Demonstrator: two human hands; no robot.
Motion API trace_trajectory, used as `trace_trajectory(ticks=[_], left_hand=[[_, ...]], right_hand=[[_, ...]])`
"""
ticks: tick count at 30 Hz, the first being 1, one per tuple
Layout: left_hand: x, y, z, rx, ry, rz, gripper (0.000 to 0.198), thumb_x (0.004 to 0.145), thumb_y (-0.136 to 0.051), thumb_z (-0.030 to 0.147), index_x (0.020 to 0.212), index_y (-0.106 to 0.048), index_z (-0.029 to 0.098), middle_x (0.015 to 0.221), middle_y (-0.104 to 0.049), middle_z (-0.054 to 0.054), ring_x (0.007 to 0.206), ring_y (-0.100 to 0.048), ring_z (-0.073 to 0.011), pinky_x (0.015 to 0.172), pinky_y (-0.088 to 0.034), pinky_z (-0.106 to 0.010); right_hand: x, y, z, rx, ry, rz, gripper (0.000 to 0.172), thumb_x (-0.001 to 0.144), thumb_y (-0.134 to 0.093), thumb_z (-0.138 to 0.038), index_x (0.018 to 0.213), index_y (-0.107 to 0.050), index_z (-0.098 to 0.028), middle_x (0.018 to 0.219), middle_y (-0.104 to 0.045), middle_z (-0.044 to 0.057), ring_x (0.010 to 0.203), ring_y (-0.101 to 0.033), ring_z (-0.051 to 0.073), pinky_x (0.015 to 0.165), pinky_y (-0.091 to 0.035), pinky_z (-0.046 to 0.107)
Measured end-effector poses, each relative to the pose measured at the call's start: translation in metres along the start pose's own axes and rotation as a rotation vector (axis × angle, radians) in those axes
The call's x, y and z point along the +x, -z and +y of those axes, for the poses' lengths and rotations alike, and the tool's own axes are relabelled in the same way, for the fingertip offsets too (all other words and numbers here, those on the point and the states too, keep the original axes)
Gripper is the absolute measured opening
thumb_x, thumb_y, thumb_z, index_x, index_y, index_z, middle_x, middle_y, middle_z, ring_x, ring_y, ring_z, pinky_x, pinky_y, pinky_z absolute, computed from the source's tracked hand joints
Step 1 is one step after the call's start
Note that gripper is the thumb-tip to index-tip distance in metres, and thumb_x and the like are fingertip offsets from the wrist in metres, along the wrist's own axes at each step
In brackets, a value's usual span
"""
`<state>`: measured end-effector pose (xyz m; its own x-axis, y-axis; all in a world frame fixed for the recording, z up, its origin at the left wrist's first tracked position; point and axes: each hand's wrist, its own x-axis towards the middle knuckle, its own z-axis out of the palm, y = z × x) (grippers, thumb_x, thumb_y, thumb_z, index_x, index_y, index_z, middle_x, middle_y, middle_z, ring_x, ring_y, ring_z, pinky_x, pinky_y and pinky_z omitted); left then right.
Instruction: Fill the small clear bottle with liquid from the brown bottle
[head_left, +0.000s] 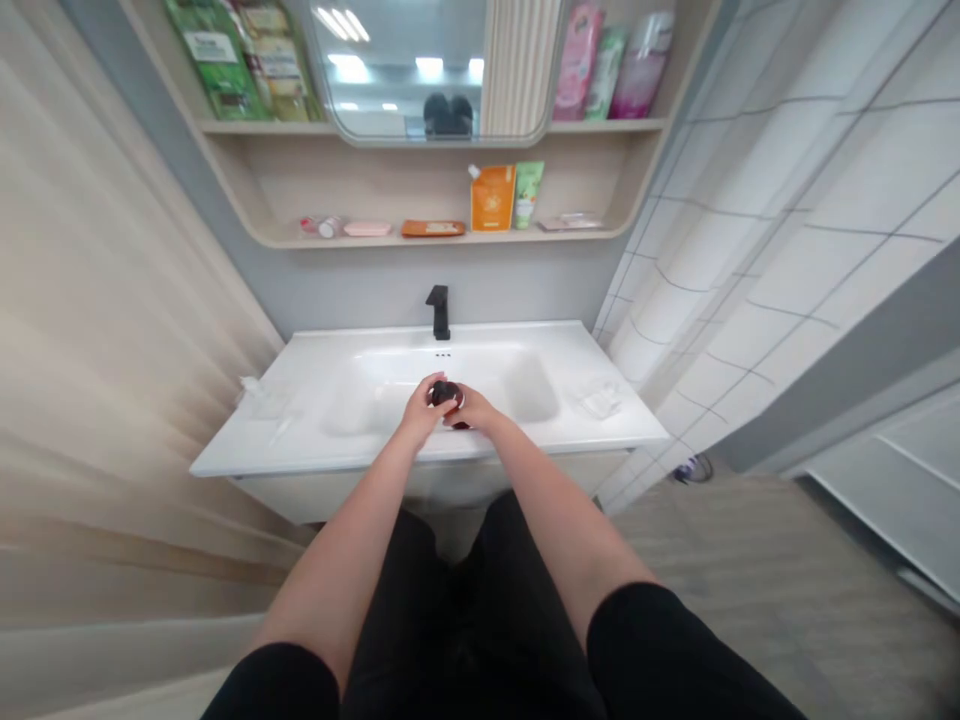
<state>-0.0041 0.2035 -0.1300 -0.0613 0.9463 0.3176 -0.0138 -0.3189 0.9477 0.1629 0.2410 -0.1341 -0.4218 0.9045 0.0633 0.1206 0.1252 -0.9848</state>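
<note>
Both my hands meet over the front of the white sink basin. My left hand curls its fingers over the dark cap of a small dark red container. My right hand grips the container's body from the right. The container is mostly covered by my fingers, so its shape is hard to make out. A black faucet stands at the back of the basin, straight beyond my hands.
A clear soap dish sits on the counter's right side, a clear item on its left. The wooden shelf above holds an orange pouch, a green tube and flat packets. A mirror hangs above; tiled wall at right.
</note>
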Motion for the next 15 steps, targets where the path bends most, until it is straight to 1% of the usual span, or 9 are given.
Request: trace_trajectory(ticks=[2, 4, 6, 8, 10, 11, 13, 14, 15], left_hand=[[-0.0005, -0.0003, 0.0015, 0.021, -0.015, 0.018, 0.062, 0.072, -0.09, 0.028, 0.128, -0.065, 0.025, 0.142, -0.069, -0.011, 0.132, -0.067, -0.0291, 0.122, -0.048, -0.054], [-0.0012, -0.0003, 0.0029, 0.005, -0.009, 0.027, 0.068, 0.072, -0.09, 0.027, 0.134, -0.062, 0.026, 0.145, -0.067, -0.012, 0.136, -0.065, -0.0292, 0.122, -0.049, -0.054], [-0.0016, -0.0002, 0.0038, -0.011, 0.011, 0.008, 0.075, 0.072, -0.09, 0.026, 0.141, -0.059, 0.028, 0.149, -0.066, -0.013, 0.138, -0.064, -0.0295, 0.122, -0.049, -0.054], [-0.0017, 0.0, 0.0038, 0.004, 0.017, -0.011, 0.07, 0.073, -0.089, 0.028, 0.138, -0.062, 0.026, 0.147, -0.068, -0.013, 0.137, -0.065, -0.0299, 0.123, -0.048, -0.054], [-0.0016, 0.0, 0.0032, 0.026, 0.003, 0.016, 0.066, 0.072, -0.09, 0.029, 0.132, -0.064, 0.025, 0.145, -0.069, -0.012, 0.135, -0.066, -0.0298, 0.123, -0.048, -0.054], [-0.0014, 0.0, 0.0028, 0.028, -0.004, 0.03, 0.069, 0.071, -0.091, 0.029, 0.133, -0.063, 0.025, 0.145, -0.068, -0.013, 0.135, -0.067, -0.0294, 0.122, -0.049, -0.054], [-0.0011, 0.0002, 0.0025, 0.007, 0.0, 0.037, 0.079, 0.07, -0.092, 0.03, 0.142, -0.059, 0.027, 0.145, -0.068, -0.013, 0.133, -0.068, -0.0284, 0.12, -0.051, -0.053], [-0.001, 0.0004, 0.0027, -0.004, 0.006, 0.03, 0.08, 0.073, -0.091, 0.032, 0.145, -0.058, 0.028, 0.145, -0.069, -0.013, 0.132, -0.069, -0.0281, 0.12, -0.052, -0.052], [-0.0008, 0.0005, 0.0032, -0.009, 0.011, 0.022, 0.076, 0.077, -0.089, 0.036, 0.146, -0.059, 0.028, 0.144, -0.07, -0.013, 0.13, -0.07, -0.0281, 0.119, -0.053, -0.052]], right_hand=[[0.0013, 0.0008, 0.0022, 0.005, -0.013, -0.008, 0.07, 0.056, -0.089, -0.017, 0.124, -0.072, -0.023, 0.094, -0.079, -0.002, 0.079, -0.072, 0.02, 0.073, -0.062, 0.032], [0.0024, 0.0015, 0.0038, 0.012, -0.024, -0.022, 0.072, 0.056, -0.09, -0.017, 0.125, -0.071, -0.024, 0.096, -0.079, -0.002, 0.08, -0.072, 0.02, 0.073, -0.062, 0.031], [0.0027, 0.0018, 0.0044, 0.013, -0.031, -0.022, 0.074, 0.056, -0.089, -0.018, 0.128, -0.071, -0.024, 0.097, -0.079, -0.002, 0.079, -0.072, 0.019, 0.073, -0.062, 0.031], [0.0021, 0.0016, 0.0041, 0.009, -0.036, -0.016, 0.075, 0.056, -0.089, -0.017, 0.128, -0.071, -0.024, 0.095, -0.079, -0.002, 0.079, -0.072, 0.019, 0.072, -0.062, 0.03], [0.0011, 0.001, 0.0031, 0.013, -0.034, -0.015, 0.074, 0.056, -0.089, -0.016, 0.128, -0.071, -0.024, 0.093, -0.078, -0.002, 0.077, -0.072, 0.02, 0.071, -0.061, 0.03], [0.0007, 0.0007, 0.0026, 0.018, -0.034, -0.021, 0.073, 0.056, -0.088, -0.016, 0.127, -0.071, -0.023, 0.092, -0.078, -0.001, 0.077, -0.072, 0.02, 0.07, -0.061, 0.03], [0.0001, 0.0, 0.0016, 0.032, -0.031, -0.031, 0.074, 0.056, -0.088, -0.016, 0.128, -0.071, -0.023, 0.093, -0.079, -0.001, 0.078, -0.072, 0.02, 0.07, -0.06, 0.03], [-0.0001, -0.0002, 0.0013, 0.034, -0.029, -0.034, 0.076, 0.056, -0.089, -0.017, 0.129, -0.071, -0.024, 0.094, -0.079, -0.001, 0.079, -0.072, 0.02, 0.07, -0.06, 0.03], [-0.0001, -0.0003, 0.0011, 0.031, -0.024, -0.03, 0.077, 0.056, -0.089, -0.017, 0.13, -0.07, -0.024, 0.096, -0.079, -0.001, 0.081, -0.073, 0.021, 0.071, -0.06, 0.03]])
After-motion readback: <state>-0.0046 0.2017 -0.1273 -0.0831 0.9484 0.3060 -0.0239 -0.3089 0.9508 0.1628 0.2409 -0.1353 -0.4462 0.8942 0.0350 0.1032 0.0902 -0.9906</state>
